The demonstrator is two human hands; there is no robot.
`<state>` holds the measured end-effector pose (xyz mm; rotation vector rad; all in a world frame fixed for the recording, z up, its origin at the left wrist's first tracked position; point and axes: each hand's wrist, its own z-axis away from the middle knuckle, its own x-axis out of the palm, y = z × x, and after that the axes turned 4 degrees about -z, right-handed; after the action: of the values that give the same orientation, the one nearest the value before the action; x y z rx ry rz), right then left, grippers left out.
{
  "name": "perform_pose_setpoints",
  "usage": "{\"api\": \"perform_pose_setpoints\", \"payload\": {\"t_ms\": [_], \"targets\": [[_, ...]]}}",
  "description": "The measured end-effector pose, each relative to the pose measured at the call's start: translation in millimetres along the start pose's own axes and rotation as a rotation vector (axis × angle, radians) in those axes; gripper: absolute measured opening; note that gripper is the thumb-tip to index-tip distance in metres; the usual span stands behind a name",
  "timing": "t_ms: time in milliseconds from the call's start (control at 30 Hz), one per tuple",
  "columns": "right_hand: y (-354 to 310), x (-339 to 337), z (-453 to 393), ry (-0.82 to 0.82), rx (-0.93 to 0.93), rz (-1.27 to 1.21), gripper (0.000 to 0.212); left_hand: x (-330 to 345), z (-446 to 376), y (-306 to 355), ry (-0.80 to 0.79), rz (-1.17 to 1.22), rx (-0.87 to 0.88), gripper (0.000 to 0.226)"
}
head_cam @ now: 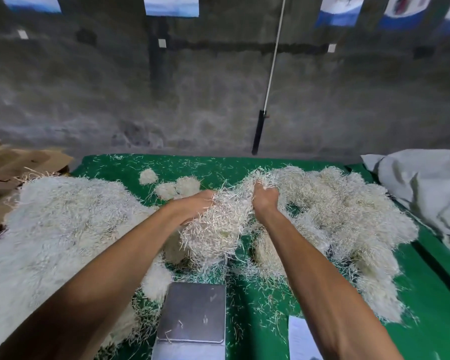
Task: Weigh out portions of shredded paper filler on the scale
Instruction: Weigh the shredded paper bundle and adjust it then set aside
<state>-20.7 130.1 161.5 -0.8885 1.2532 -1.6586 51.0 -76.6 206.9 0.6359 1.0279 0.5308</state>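
**Pulling a clump of shredded paper apart above the scale**

Reaching out over the green cloth-covered table (257,302), both bare arms stretch forward, and the two hands meet in one hanging clump of pale cream shredded paper filler (216,229). The left hand (195,206) is closed on the clump's left side, its fingers buried in the strands. The right hand (265,197) is clenched into a fist on the upper right of the same clump, where the strands run on into the big heap of shredded paper on the right (343,211).

The clump hangs in the air between the hands, above the table and beyond the flat square grey metal scale platform (195,313), which sits near the front edge. Only a few stray shreds lie on the platform; no portion rests on it.

A second wide mound of the same filler on the left (60,219) covers that side of the table. Three small rounded balls of filler (172,187) sit apart on the green cloth behind the hands. Loose strands are scattered everywhere across the cloth.

A crumpled grey sack (426,188) lies at the right edge, brown cardboard pieces (18,159) are piled at the far left, and a white sheet of paper (300,339) lies just right of the scale.
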Motion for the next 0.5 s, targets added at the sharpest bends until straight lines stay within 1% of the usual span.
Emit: {"api": "perform_pose_setpoints", "payload": {"t_ms": [133,200,267,333,367,400,467,500], "targets": [[3,-4,-19,-0.001,-0.06,0.071,0.022,4,-7,7,0.04,-0.022,-0.019,0.067],[1,-5,-30,0.02,-0.069,0.069,0.028,7,-12,12,0.061,0.008,-0.033,0.064],[0,-3,-45,0.031,-0.06,0.078,0.033,12,-20,22,0.088,0.055,0.001,0.065],[-4,-3,-63,0.034,-0.076,0.042,0.048,12,-34,33,0.106,0.076,0.03,0.07],[-5,-6,-75,0.054,-0.038,-0.043,0.053,10,-40,34,0.107,0.061,0.031,0.073],[-8,-17,-87,0.076,0.009,-0.088,0.054,4,-46,31,0.092,0.021,0.027,0.075],[-9,-53,-127,0.148,0.016,0.118,0.048,-11,-56,10,0.043,-0.092,-0.011,0.078],[-14,-72,-143,0.18,-0.031,0.218,0.047,-17,-60,-6,0.034,-0.161,-0.051,0.076]]}}
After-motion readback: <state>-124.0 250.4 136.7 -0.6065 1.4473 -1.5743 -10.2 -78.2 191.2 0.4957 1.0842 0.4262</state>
